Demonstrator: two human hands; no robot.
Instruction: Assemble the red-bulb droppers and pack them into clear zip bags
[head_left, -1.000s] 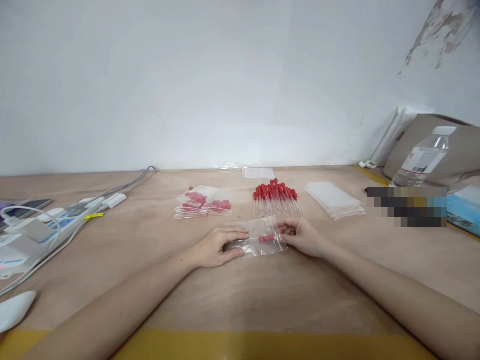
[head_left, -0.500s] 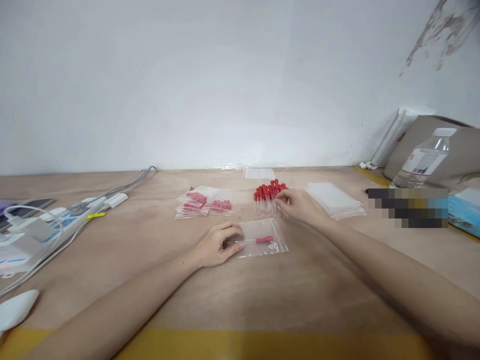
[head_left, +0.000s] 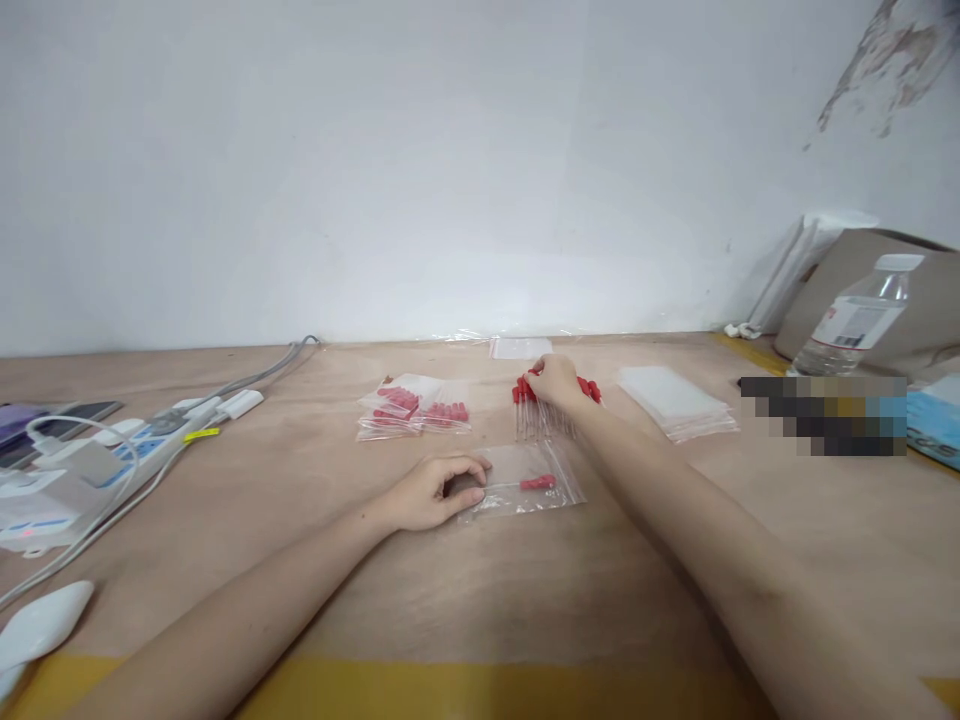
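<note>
A clear zip bag [head_left: 502, 498] lies flat on the table with one red-bulbed dropper [head_left: 538, 482] inside. My left hand [head_left: 431, 492] has its thumb and curled fingers on the bag's left end, over the dropper's thin tube tip. Just beyond the bag is a pile of droppers [head_left: 521, 395], red bulbs toward the wall and clear tubes toward me. My right hand [head_left: 559, 385] reaches over this pile, its fingertips pinched at a red bulb; the hand hides part of the pile. Left of the pile, several filled zip bags [head_left: 412, 405] with red bulbs showing lie stacked.
A stack of flat clear bags [head_left: 675, 400] lies on the right, and a single bag [head_left: 520, 348] near the wall. A water bottle [head_left: 859, 315] and a cardboard box [head_left: 930, 300] stand at far right. A power strip [head_left: 142, 450] with cables occupies the left.
My right hand has moved left and slightly away from me, from the pile's right side onto the red bulbs. My left hand stays on the bag. The view has shifted slightly.
</note>
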